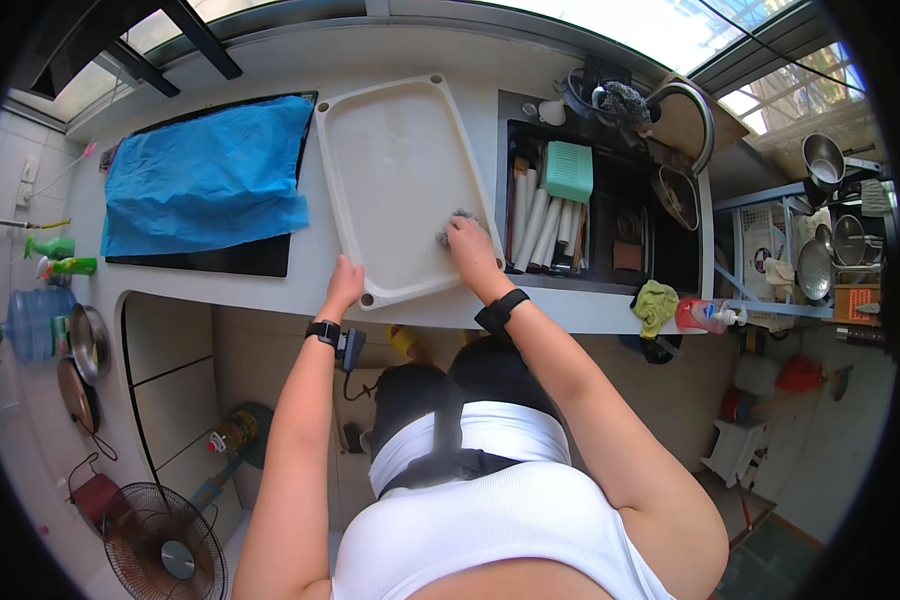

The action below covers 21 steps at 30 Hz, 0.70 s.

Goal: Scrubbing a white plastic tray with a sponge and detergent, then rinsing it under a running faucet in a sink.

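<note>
A large off-white plastic tray [397,172] with a raised rim and a round hole at its corners lies askew on the white countertop. Its near edge reaches the counter's front. My left hand [345,281] grips the tray's near left corner. A steel-wool scouring pad [459,217] is under the fingers of my right hand [470,244], pressed on the tray's floor near its right side. The tray's floor looks damp or smeared in patches.
Left of the tray, a blue cloth [210,176] covers most of a black cooktop [270,259]. At right, the dark sink [607,247] holds white tubes and a green plastic basket [568,171] under a curved faucet [709,127]. A green rag [655,307] and soap bottle [705,315] sit at the front edge.
</note>
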Motion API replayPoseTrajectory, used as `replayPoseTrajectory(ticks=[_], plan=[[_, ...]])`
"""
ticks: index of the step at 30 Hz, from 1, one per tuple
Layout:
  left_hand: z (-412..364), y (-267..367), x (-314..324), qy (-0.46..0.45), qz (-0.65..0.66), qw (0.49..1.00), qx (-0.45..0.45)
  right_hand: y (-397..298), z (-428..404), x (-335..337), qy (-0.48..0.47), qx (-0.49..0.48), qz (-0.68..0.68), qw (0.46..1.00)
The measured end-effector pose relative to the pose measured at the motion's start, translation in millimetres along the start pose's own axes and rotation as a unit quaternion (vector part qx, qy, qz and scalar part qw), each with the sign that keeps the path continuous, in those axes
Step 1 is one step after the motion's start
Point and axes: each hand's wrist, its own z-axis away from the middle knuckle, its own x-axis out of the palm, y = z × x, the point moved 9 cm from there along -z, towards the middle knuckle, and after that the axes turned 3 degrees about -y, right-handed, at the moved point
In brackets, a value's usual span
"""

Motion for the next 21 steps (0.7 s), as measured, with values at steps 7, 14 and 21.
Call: replayPoseTrajectory(ticks=[7, 14, 21], plan=[[-1.0, 3.2, -0.3, 0.004, -0.007, 1.0, 0.008, -41.8, 19.9, 30.6, -0.113, -0.089, -0.102, 0.984], [2.4, 1.6, -3.1, 0.018, -0.003, 1.0, 0.019, 9.9, 39.4, -54.6, 0.06, 0.026, -0.094, 0.993], [3.1, 7.1, -0.3, 0.019, -0.008, 1.0, 0.008, 44.9, 87.5, -55.1, 0.009, 0.027, -0.029, 0.999]])
